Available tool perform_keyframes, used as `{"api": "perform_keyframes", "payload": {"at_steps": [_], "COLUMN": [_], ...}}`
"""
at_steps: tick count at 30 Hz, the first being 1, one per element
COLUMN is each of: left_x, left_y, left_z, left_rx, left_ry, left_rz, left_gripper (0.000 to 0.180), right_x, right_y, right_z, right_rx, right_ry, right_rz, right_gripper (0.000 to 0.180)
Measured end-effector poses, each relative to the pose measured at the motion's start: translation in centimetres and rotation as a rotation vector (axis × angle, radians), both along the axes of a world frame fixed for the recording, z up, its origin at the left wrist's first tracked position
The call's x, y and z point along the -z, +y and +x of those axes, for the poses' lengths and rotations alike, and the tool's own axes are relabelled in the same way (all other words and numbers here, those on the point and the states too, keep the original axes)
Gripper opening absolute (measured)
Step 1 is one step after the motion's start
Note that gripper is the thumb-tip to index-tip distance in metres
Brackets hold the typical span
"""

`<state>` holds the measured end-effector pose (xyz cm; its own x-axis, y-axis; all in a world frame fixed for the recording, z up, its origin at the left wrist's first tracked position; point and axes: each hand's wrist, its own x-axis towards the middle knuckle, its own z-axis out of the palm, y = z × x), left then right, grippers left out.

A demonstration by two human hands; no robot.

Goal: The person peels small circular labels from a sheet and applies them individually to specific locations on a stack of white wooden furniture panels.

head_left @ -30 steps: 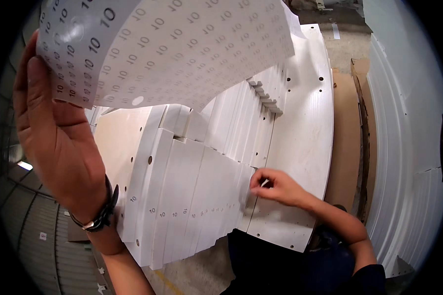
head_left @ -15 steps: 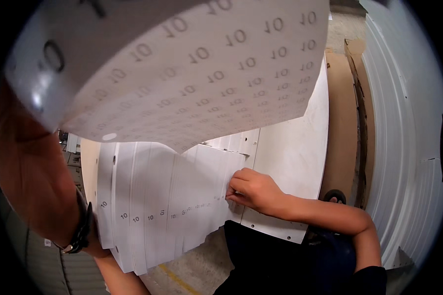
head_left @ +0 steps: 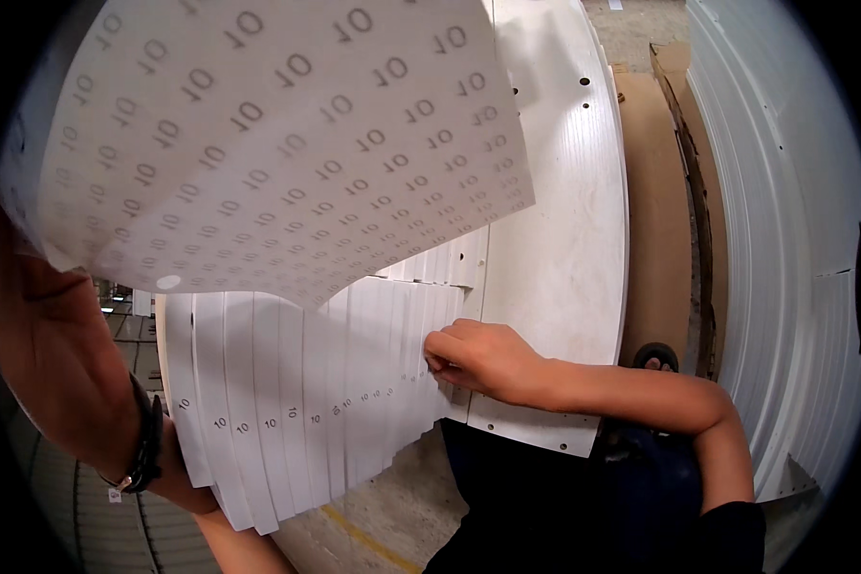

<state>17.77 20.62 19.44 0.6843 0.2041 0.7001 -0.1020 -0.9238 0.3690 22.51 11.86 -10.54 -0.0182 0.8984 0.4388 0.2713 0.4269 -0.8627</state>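
My left hand (head_left: 48,335), with a dark strap at the wrist, is closed on a large, bent sheet of number labels (head_left: 287,143). The sheet hangs over the upper left, and most of the fingers are hidden behind it. Beneath it lies a fanned row of overlapping white panels (head_left: 287,383), each with a small printed mark near its lower part. My right hand (head_left: 488,359) rests at the right end of that row. Its fingers are curled together against the panels; anything pinched in them is too small to make out.
A wide white board (head_left: 555,239) with drilled holes lies right of the row. Beyond it run brown cardboard (head_left: 658,220) and a stack of long white ribbed panels (head_left: 775,239). Below is concrete floor (head_left: 392,507) with a yellow line.
The label sheet has swung left and tilted, baring more of the white board. My right hand has moved slightly left along the row, fingers still curled. The whole view has shifted a little.
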Motion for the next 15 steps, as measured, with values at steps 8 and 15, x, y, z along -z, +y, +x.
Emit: {"api": "perform_keyframes", "payload": {"at_steps": [8,15], "left_x": [-0.4,-0.5], "left_y": [0.0,0.7], "left_z": [-0.2,0.0], "left_rx": [-0.033,0.022], "left_ry": [-0.005,0.09], "left_rz": [0.009,0.026], "left_gripper": [0.038,0.039], "right_x": [0.8,1.5], "right_y": [1.2,0.3], "right_z": [1.6,-0.4], "right_rx": [0.247,-0.131], "right_ry": [-0.017,0.435], "right_rz": [0.03,-0.31], "right_gripper": [0.02,0.02]}}
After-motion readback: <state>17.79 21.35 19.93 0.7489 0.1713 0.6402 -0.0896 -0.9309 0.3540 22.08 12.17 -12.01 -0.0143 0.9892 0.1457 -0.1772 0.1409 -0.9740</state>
